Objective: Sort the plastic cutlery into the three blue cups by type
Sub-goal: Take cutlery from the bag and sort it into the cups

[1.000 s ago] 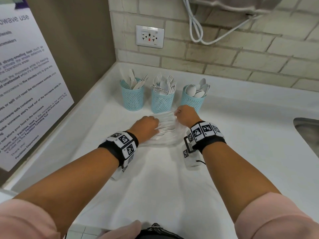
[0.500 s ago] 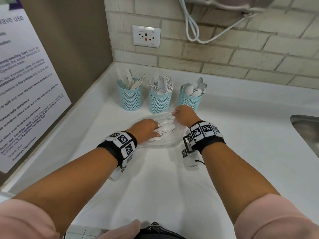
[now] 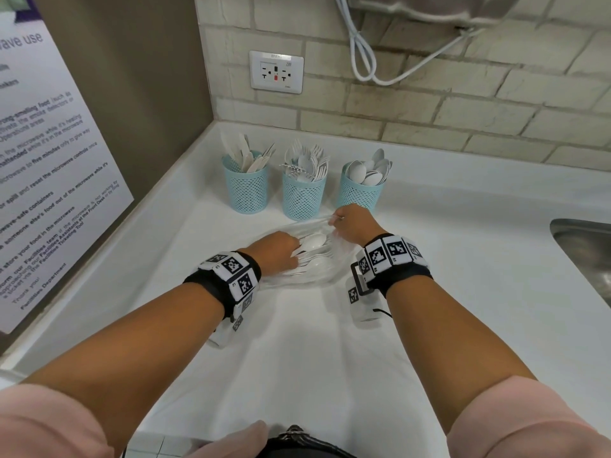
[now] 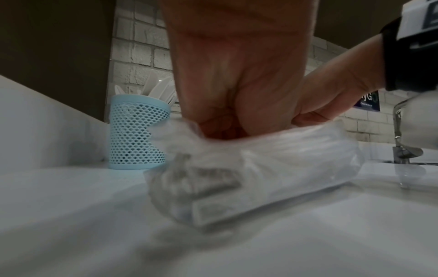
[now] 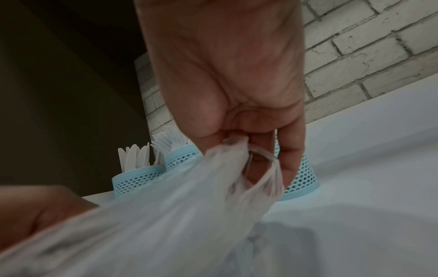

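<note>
Three blue mesh plastic cups [image 3: 302, 196] sit upper centre, knives, forks, spoons left to right; your left hand [image 3: 277, 251] reaches into the clear plastic bag [image 3: 304, 272], fingers hidden, grip cannot be told; white plastic spoons [image 3: 312, 242] lie between your hands; your right hand [image 3: 352, 223] pinches the bag's mouth; pull harder and the film may tear, scattering spoons.

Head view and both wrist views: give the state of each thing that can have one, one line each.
Clear plastic bag of white spoons: lying on the counter, mouth pulled open.
Left hand: fingers reaching into the bag among the spoons.
Right hand: pinches the bag's edge, lifting it.
Left blue mesh cup: upright, holds knives.
Middle blue mesh cup: upright, holds forks.
Right blue mesh cup: upright, holds spoons.
</note>
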